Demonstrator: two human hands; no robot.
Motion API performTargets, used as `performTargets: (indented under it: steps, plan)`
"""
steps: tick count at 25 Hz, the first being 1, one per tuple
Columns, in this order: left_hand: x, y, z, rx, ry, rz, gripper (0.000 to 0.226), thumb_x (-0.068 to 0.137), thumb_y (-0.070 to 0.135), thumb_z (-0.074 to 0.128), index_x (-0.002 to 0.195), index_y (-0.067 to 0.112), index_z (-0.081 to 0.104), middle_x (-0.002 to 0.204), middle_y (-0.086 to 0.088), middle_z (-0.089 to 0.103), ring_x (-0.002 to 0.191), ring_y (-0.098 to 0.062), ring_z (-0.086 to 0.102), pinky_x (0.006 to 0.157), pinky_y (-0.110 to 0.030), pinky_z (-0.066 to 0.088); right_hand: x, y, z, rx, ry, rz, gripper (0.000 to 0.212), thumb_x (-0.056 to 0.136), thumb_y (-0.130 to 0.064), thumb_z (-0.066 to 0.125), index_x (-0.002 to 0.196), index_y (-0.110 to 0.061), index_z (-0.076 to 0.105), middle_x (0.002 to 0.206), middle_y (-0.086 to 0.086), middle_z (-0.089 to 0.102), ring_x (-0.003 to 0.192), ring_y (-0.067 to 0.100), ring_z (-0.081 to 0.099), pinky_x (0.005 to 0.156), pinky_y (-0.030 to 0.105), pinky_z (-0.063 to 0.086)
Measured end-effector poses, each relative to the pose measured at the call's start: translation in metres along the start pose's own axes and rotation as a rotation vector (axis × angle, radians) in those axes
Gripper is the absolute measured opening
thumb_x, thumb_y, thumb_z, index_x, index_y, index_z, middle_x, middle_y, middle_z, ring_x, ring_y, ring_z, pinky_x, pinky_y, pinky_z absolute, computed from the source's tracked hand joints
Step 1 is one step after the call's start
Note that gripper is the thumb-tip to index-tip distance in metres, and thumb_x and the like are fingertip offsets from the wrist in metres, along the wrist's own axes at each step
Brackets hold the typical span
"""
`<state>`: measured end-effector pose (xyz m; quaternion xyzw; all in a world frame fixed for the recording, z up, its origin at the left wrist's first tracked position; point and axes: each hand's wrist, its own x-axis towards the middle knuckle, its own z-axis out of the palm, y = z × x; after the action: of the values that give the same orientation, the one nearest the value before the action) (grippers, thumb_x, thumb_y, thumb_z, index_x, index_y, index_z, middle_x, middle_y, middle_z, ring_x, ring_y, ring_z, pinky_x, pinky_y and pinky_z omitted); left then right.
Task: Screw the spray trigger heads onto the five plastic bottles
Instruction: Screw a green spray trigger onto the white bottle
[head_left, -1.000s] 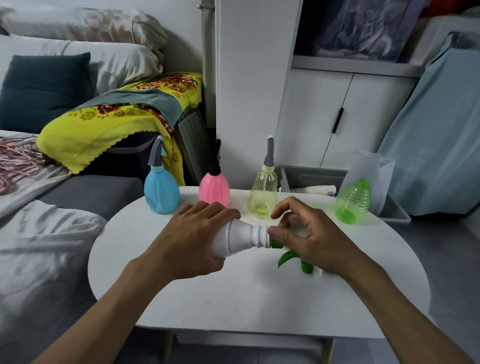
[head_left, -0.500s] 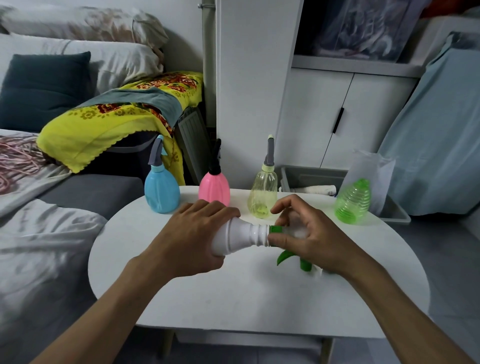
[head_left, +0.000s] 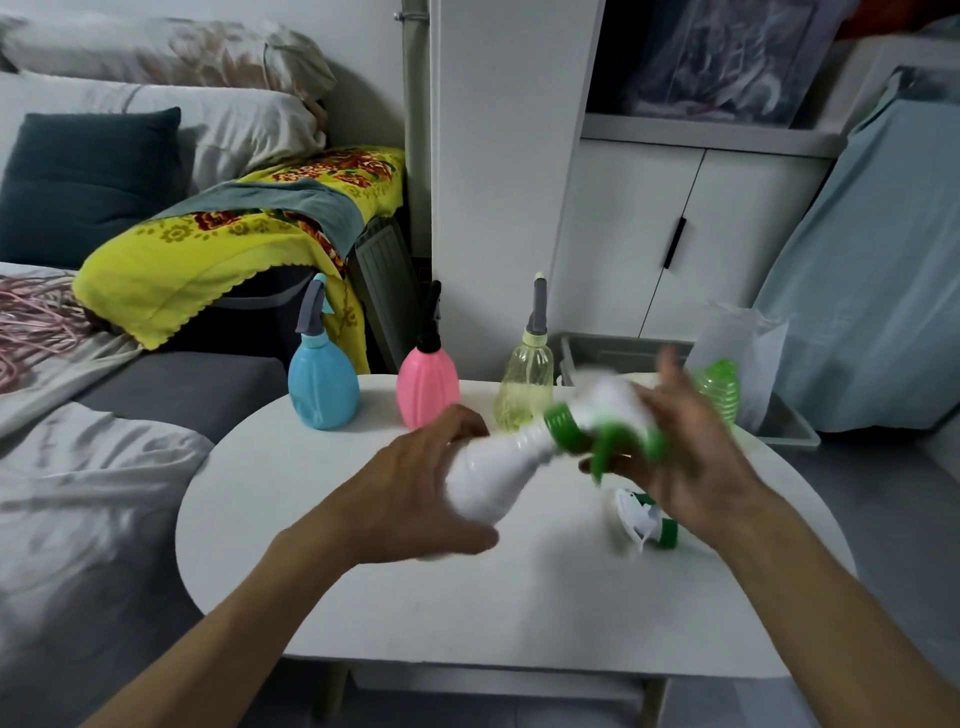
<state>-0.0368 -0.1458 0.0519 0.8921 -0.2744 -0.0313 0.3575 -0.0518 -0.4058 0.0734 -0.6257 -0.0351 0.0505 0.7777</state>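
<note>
Mostly blurred right hand (head_left: 691, 457), trigger head (head_left: 602, 426)

Glossy plastic white bottle (head_left: 491, 470); matt table (head_left: 467, 613).

A home bedroom: a bed (head_left: 93, 467) with pillows (head_left: 208, 119) (rumpled sheets), white cupboards (head_left: 675, 234) alongside.

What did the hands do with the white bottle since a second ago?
The left hand tipped the white bottle neck-up. The right hand swung round the green-and-white trigger head, fingers loosened, blurred. A second trigger head on the table came into view. The other bottles stayed put.
</note>
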Motion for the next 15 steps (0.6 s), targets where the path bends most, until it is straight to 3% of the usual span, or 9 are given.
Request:
performTargets:
  steps: [2, 4, 6, 8, 11, 13, 15]
  plan:
    - [0.000, 0.009, -0.003, -0.568, -0.098, -0.120, 0.056, 0.055, 0.047, 0.079, 0.106, 0.049, 0.057, 0.099, 0.012, 0.068, 0.087, -0.011, 0.067, 0.070, -0.031, 0.059, -0.001, -0.005, -0.005, 0.354, -0.092, 0.037, 0.049, 0.092, -0.044, 0.047, 0.113, -0.008, 0.072, 0.110, 0.017, 0.074, 0.103, 0.034, 0.068, 0.089, 0.051, 0.049]
    - [-0.002, 0.017, 0.001, -0.983, -0.307, -0.178, 0.042, 0.063, 0.041, 0.073, 0.105, 0.044, 0.067, 0.101, 0.002, 0.073, 0.090, -0.020, 0.070, 0.074, -0.039, 0.059, -0.003, 0.004, 0.010, 0.427, -0.248, -0.029, 0.050, 0.089, -0.030, 0.060, 0.132, -0.004, 0.059, 0.133, 0.018, 0.063, 0.124, 0.036, 0.056, 0.104, 0.054, 0.041]
    - [-0.003, 0.022, 0.011, -1.201, -0.589, -0.151, 0.048, 0.072, 0.042, 0.069, 0.117, 0.025, 0.065, 0.109, -0.013, 0.069, 0.095, -0.032, 0.068, 0.082, -0.044, 0.056, -0.003, 0.016, 0.026, 0.521, -0.339, -0.065, 0.056, 0.087, -0.026, 0.069, 0.137, -0.006, 0.055, 0.142, 0.015, 0.056, 0.133, 0.034, 0.050, 0.111, 0.054, 0.036]
    - [-0.003, 0.026, 0.015, -1.295, -0.744, -0.168, 0.056, 0.074, 0.047, 0.068, 0.121, 0.016, 0.062, 0.110, -0.015, 0.067, 0.096, -0.034, 0.067, 0.083, -0.042, 0.056, -0.003, 0.019, 0.037, 0.594, -0.338, -0.078, 0.053, 0.088, -0.031, 0.068, 0.135, -0.010, 0.058, 0.143, 0.011, 0.056, 0.135, 0.031, 0.048, 0.113, 0.055, 0.032]
    - [0.000, 0.028, 0.015, -1.263, -0.683, -0.187, 0.054, 0.069, 0.047, 0.073, 0.115, 0.019, 0.066, 0.107, -0.015, 0.069, 0.093, -0.033, 0.068, 0.080, -0.040, 0.057, -0.001, 0.016, 0.039, 0.665, -0.203, -0.054, 0.041, 0.089, -0.037, 0.061, 0.120, -0.011, 0.071, 0.132, 0.014, 0.065, 0.127, 0.029, 0.057, 0.111, 0.053, 0.035]
    - [0.003, 0.030, 0.017, -1.159, -0.540, -0.196, 0.048, 0.067, 0.042, 0.072, 0.111, 0.025, 0.067, 0.106, -0.016, 0.069, 0.093, -0.032, 0.068, 0.079, -0.043, 0.057, 0.001, 0.013, 0.038, 0.615, -0.069, -0.045, 0.035, 0.087, -0.033, 0.057, 0.105, -0.010, 0.076, 0.111, 0.015, 0.073, 0.113, 0.027, 0.067, 0.106, 0.049, 0.044]
    - [0.005, 0.034, 0.020, -1.021, -0.385, -0.198, 0.045, 0.062, 0.043, 0.072, 0.106, 0.033, 0.068, 0.105, -0.012, 0.071, 0.092, -0.028, 0.069, 0.079, -0.043, 0.057, 0.002, 0.008, 0.037, 0.550, -0.002, -0.065, 0.032, 0.086, -0.030, 0.060, 0.103, -0.008, 0.075, 0.098, 0.012, 0.074, 0.103, 0.025, 0.070, 0.103, 0.045, 0.047]
